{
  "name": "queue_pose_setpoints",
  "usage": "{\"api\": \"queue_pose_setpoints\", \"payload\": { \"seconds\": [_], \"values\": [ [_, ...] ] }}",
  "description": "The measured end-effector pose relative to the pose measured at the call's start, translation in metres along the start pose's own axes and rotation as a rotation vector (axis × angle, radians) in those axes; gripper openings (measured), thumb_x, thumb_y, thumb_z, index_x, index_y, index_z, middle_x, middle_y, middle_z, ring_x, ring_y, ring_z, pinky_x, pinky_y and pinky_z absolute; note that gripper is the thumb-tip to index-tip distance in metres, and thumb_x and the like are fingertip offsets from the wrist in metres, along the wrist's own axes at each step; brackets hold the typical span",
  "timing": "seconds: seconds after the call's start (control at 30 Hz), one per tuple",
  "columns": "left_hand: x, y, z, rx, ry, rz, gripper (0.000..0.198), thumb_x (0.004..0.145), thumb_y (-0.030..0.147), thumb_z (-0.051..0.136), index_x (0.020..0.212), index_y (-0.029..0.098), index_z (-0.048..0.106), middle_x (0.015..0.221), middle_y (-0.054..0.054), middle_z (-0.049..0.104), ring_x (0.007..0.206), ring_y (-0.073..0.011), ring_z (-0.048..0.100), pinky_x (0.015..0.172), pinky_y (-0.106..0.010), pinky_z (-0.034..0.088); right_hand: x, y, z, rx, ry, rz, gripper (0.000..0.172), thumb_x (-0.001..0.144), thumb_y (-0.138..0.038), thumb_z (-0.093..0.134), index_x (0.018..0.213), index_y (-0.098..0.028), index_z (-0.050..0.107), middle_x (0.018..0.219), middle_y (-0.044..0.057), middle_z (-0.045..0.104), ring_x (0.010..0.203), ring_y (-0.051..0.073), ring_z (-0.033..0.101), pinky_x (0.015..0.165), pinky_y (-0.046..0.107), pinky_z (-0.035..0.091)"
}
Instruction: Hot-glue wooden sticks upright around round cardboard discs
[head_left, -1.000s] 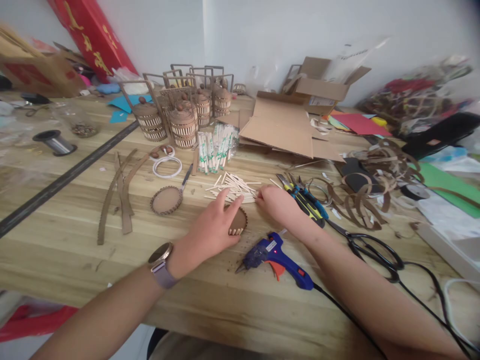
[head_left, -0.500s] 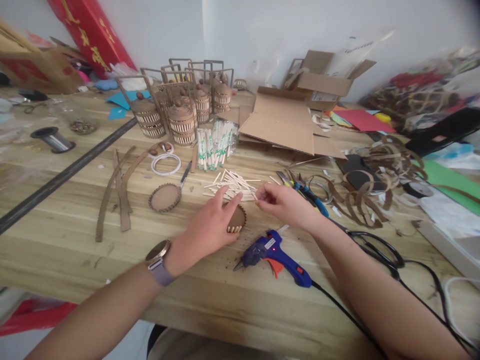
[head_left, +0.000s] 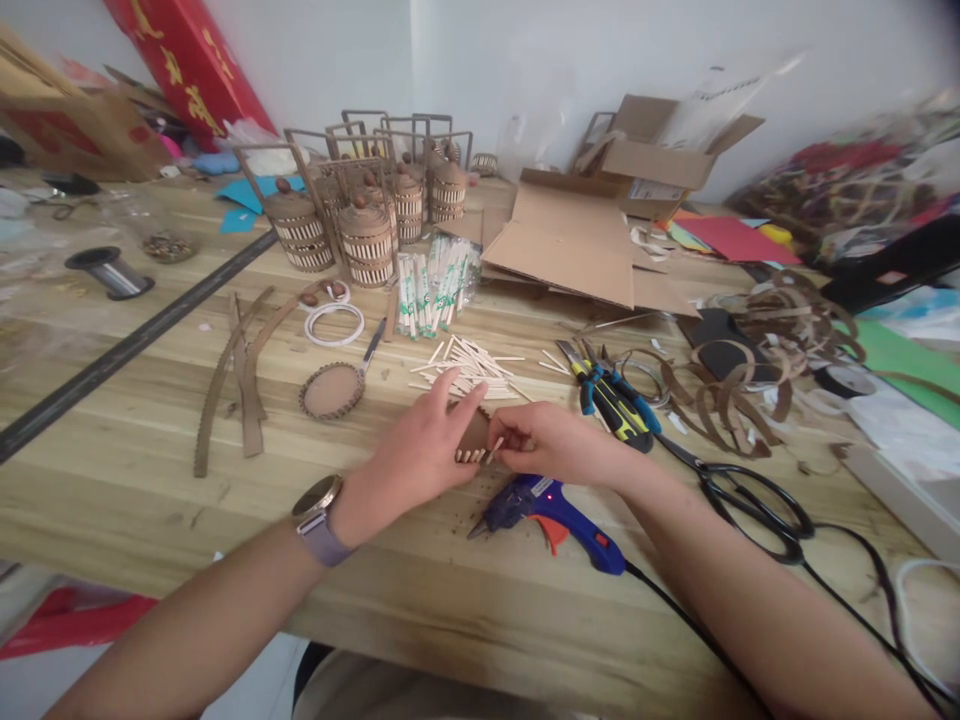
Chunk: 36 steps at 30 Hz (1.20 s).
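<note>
A: What is held by the hands?

B: The round base (head_left: 472,430) is held on the desk (head_left: 420,610) by the left hand (head_left: 412,430), its thumb and fingers spread around it. A short stick (head_left: 496,450) is pinched in the right hand (head_left: 551,440), at the rim beside a few upright pegs (head_left: 470,456).

A: And nearby?

B: Loose sticks (head_left: 469,365) are heaped just beyond the hands. The glue gun (head_left: 574,522) is laid nearer than the right hand and partly covered by it.

A: Farther out?

B: Pliers (head_left: 632,395) and scissors (head_left: 705,466) are placed right of the right hand; lidded baskets (head_left: 367,250) are grouped well beyond the left.
</note>
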<state>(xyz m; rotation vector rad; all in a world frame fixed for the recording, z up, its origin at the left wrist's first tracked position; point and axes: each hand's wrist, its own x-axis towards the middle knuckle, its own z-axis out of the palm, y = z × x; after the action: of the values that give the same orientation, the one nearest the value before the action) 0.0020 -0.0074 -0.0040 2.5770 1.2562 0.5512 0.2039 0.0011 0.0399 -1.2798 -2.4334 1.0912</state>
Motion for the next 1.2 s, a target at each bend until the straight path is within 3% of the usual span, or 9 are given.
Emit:
{"api": "queue_pose_setpoints", "payload": {
  "seconds": [0.4,0.63,0.9,1.2],
  "values": [
    [0.000,-0.002,0.002,-0.002,0.024,0.006,0.091,0.071,0.023,0.077,0.147,0.026,0.027,0.154,-0.019,0.025,0.135,-0.0415,0.042,0.103,-0.056,0.046,0.000,-0.008,0.005,-0.157,0.007,-0.004,0.011,0.078,-0.006,0.060,0.077,-0.017,0.063,0.072,0.000,0.062,0.063,0.013,0.054,0.059,0.022,0.038],
    [0.000,-0.001,0.000,-0.003,-0.004,0.001,0.089,0.072,0.021,0.076,0.146,0.021,0.029,0.153,-0.022,0.025,0.135,-0.0415,0.042,0.104,-0.056,0.044,0.001,-0.004,0.007,-0.149,0.027,-0.086,0.012,0.081,-0.005,0.061,0.078,-0.017,0.064,0.072,-0.001,0.060,0.064,0.013,0.052,0.061,0.022,0.038],
    [0.000,-0.002,0.001,-0.008,0.010,0.015,0.088,0.074,0.023,0.075,0.147,0.027,0.026,0.154,-0.020,0.024,0.134,-0.0405,0.044,0.103,-0.057,0.045,0.003,0.005,0.008,-0.177,0.048,-0.244,0.010,0.086,-0.011,0.061,0.080,-0.017,0.065,0.085,0.005,0.065,0.079,0.018,0.059,0.072,0.027,0.043],
    [0.000,0.001,-0.001,0.020,-0.009,0.027,0.087,0.075,0.027,0.077,0.146,0.024,0.027,0.153,-0.022,0.025,0.132,-0.0403,0.046,0.102,-0.057,0.046,0.004,0.004,0.010,-0.234,0.051,-0.296,0.009,0.088,-0.012,0.060,0.084,-0.017,0.066,0.085,0.005,0.068,0.082,0.019,0.060,0.075,0.029,0.043]
  ]
}}
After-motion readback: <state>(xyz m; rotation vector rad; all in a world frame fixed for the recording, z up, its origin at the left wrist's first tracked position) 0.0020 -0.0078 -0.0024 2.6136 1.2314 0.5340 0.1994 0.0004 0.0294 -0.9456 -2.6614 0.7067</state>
